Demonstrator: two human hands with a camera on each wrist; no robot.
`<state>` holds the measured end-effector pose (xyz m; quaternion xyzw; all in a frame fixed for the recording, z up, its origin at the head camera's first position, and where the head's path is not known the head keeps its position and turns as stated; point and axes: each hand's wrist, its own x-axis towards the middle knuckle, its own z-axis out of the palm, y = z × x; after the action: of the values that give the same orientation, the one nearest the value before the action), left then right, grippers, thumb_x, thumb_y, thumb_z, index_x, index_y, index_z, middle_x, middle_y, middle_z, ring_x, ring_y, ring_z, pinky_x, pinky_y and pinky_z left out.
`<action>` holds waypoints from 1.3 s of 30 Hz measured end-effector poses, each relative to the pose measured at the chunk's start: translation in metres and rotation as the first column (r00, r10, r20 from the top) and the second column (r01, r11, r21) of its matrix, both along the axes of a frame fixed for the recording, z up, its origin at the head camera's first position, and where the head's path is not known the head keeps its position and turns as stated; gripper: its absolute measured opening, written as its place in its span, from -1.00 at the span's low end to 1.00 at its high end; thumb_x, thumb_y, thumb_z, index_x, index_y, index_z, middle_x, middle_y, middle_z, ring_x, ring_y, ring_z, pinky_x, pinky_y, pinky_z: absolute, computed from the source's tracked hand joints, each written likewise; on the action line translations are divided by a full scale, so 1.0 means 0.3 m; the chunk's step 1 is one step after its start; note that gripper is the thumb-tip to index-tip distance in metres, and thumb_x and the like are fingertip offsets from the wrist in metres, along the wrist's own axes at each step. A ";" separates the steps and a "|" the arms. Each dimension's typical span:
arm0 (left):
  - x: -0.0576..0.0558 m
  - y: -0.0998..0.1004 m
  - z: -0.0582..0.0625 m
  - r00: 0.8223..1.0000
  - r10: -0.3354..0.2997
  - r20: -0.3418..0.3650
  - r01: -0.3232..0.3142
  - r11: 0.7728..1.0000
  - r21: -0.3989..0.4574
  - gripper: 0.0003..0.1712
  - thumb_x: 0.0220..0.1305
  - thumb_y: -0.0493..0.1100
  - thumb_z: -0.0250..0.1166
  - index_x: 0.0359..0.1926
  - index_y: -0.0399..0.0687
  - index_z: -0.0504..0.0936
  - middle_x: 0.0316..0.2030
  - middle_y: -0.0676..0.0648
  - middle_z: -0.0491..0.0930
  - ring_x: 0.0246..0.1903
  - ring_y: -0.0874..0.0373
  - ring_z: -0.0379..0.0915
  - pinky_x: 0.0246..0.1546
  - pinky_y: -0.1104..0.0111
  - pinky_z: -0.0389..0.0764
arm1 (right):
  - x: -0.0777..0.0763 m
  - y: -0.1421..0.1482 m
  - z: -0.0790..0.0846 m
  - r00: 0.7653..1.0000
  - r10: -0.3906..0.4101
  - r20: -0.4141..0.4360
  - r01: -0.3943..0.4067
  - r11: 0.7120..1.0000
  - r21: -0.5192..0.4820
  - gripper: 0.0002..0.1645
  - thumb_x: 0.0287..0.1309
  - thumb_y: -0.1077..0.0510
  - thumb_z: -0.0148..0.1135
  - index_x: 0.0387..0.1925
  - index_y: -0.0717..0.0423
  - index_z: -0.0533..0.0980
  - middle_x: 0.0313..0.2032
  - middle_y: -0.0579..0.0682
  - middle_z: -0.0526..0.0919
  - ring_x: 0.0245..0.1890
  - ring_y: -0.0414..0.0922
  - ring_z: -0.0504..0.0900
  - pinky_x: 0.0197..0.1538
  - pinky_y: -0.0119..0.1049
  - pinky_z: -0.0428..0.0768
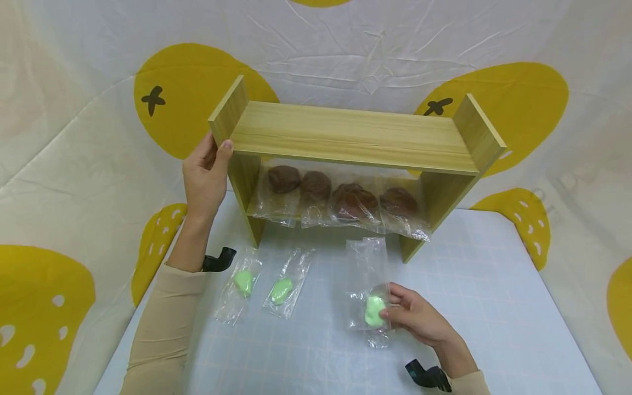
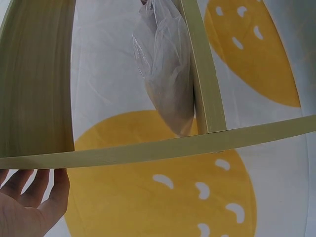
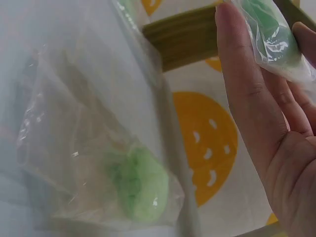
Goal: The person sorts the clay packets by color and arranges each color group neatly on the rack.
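Observation:
A light wooden shelf (image 1: 355, 134) stands on the table, four-sided and open at the front. At its upper left side panel my left hand (image 1: 206, 175) grips the edge, thumb in front; the left wrist view shows the fingers (image 2: 58, 192) against that panel. My right hand (image 1: 419, 315) pinches a clear plastic bag with a pale green lump (image 1: 374, 310) above the table, right of centre. In the right wrist view, another bagged green lump (image 3: 143, 185) appears below the held bag (image 3: 271, 34). Several brown lumps in clear bags (image 1: 354, 202) line the lower shelf board.
Two more bagged green lumps, one at the left (image 1: 244, 282) and one beside it (image 1: 281, 291), lie on the pale checked tabletop (image 1: 296, 356). A white cloth with yellow patterns (image 1: 345, 60) hangs behind and around the table.

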<state>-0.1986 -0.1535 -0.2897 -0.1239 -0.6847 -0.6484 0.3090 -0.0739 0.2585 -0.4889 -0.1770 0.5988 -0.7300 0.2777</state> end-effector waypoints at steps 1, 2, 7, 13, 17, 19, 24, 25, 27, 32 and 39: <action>0.000 -0.001 0.000 1.000 -0.001 -0.001 0.001 1.000 0.001 -0.57 0.44 -0.27 0.21 0.29 -0.22 0.54 0.16 -0.21 0.59 0.11 0.07 0.54 0.19 0.24 0.49 | 0.000 -0.006 0.012 1.000 0.006 -0.012 -0.006 1.000 -0.010 -0.43 0.34 0.48 0.07 0.34 0.44 0.21 0.11 0.22 0.59 -0.08 0.04 0.68 -0.12 0.12 0.66; 0.000 -0.001 0.000 1.000 -0.001 -0.002 0.001 1.000 0.002 -0.57 0.44 -0.27 0.21 0.29 -0.22 0.54 0.16 -0.21 0.59 0.11 0.07 0.54 0.19 0.24 0.49 | 0.000 -0.012 0.024 1.000 0.012 -0.029 -0.013 1.000 -0.023 -0.44 0.35 0.48 0.05 0.34 0.43 0.22 0.10 0.23 0.59 -0.09 0.05 0.68 -0.14 0.15 0.65; 0.000 -0.003 -0.002 1.000 -0.005 -0.013 0.005 1.000 0.001 -0.57 0.43 -0.28 0.21 0.28 -0.25 0.54 0.15 -0.23 0.59 0.09 0.07 0.55 0.17 0.24 0.51 | -0.005 -0.039 0.079 0.994 0.035 -0.099 -0.044 0.995 -0.086 -0.48 0.35 0.53 -0.03 0.31 0.42 0.25 0.04 0.24 0.60 -0.13 0.05 0.69 -0.23 0.26 0.61; 0.001 -0.003 -0.003 1.000 0.000 -0.011 0.000 1.000 0.000 -0.56 0.43 -0.28 0.21 0.28 -0.25 0.54 0.15 -0.23 0.59 0.09 0.08 0.55 0.16 0.26 0.51 | -0.031 -0.069 0.157 0.988 0.030 -0.153 -0.048 0.992 -0.115 -0.45 0.34 0.56 -0.04 0.33 0.34 0.27 0.00 0.21 0.61 -0.16 0.03 0.70 -0.24 0.21 0.64; 0.002 -0.003 -0.002 1.000 -0.006 -0.007 0.006 1.000 0.007 -0.56 0.43 -0.28 0.22 0.29 -0.24 0.54 0.15 -0.22 0.59 0.09 0.08 0.55 0.17 0.25 0.51 | -0.065 -0.091 0.224 0.976 0.049 -0.214 -0.080 0.987 -0.136 -0.45 0.33 0.58 -0.05 0.31 0.35 0.26 -0.03 0.20 0.62 -0.16 0.03 0.70 -0.22 0.12 0.69; 0.003 -0.003 -0.002 1.000 -0.009 -0.007 0.009 1.000 0.007 -0.56 0.43 -0.28 0.22 0.29 -0.24 0.54 0.15 -0.21 0.60 0.09 0.07 0.55 0.17 0.25 0.51 | -0.083 -0.105 0.259 0.970 0.058 -0.238 -0.093 0.986 -0.140 -0.49 0.32 0.58 -0.04 0.27 0.35 0.28 -0.06 0.19 0.62 -0.17 0.02 0.70 -0.22 0.08 0.70; 0.005 -0.002 0.001 1.000 -0.010 -0.003 0.010 1.000 0.008 -0.56 0.43 -0.27 0.22 0.29 -0.21 0.54 0.15 -0.20 0.60 0.10 0.06 0.55 0.16 0.25 0.51 | -0.124 -0.142 0.348 0.959 0.053 -0.279 -0.095 0.986 -0.137 -0.49 0.33 0.56 0.00 0.28 0.35 0.27 -0.06 0.20 0.60 -0.17 0.04 0.69 -0.21 0.06 0.70; 0.006 -0.002 0.001 1.000 -0.010 -0.002 0.010 1.000 0.010 -0.56 0.43 -0.26 0.22 0.29 -0.21 0.54 0.15 -0.19 0.60 0.10 0.07 0.55 0.16 0.26 0.51 | -0.132 -0.150 0.364 0.957 0.053 -0.286 -0.096 0.986 -0.139 -0.50 0.33 0.55 0.00 0.27 0.35 0.27 -0.07 0.21 0.60 -0.17 0.04 0.69 -0.21 0.07 0.70; 0.006 -0.003 0.001 1.000 -0.010 -0.002 0.011 1.000 0.010 -0.56 0.43 -0.26 0.22 0.29 -0.21 0.54 0.15 -0.19 0.60 0.10 0.07 0.55 0.16 0.26 0.51 | -0.152 -0.168 0.394 0.953 0.052 -0.298 -0.098 0.985 -0.143 -0.45 0.33 0.55 0.01 0.32 0.33 0.25 -0.06 0.19 0.59 -0.17 0.04 0.69 -0.21 0.05 0.70; 0.004 -0.005 -0.003 1.000 -0.006 -0.008 0.006 1.000 -0.001 -0.56 0.43 -0.27 0.22 0.29 -0.21 0.54 0.15 -0.20 0.60 0.10 0.07 0.55 0.17 0.25 0.51 | -0.203 -0.222 0.470 0.954 0.034 -0.299 -0.084 0.984 -0.154 -0.43 0.32 0.51 0.08 0.32 0.28 0.29 -0.05 0.17 0.60 -0.18 0.03 0.69 -0.21 0.03 0.71; 0.000 -0.008 -0.005 1.000 0.003 -0.007 -0.003 1.000 -0.014 -0.56 0.44 -0.26 0.21 0.30 -0.22 0.53 0.16 -0.19 0.59 0.10 0.07 0.55 0.17 0.24 0.51 | -0.258 -0.306 0.592 0.940 -0.026 -0.339 -0.027 0.988 -0.150 -0.45 0.31 0.46 0.14 0.31 0.32 0.31 -0.07 0.25 0.62 -0.21 0.08 0.68 -0.24 0.04 0.70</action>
<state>-0.1984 -0.1558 -0.2910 -0.1273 -0.6883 -0.6427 0.3113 -0.1514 0.1668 -0.3112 -0.3212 0.5803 -0.7320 0.1558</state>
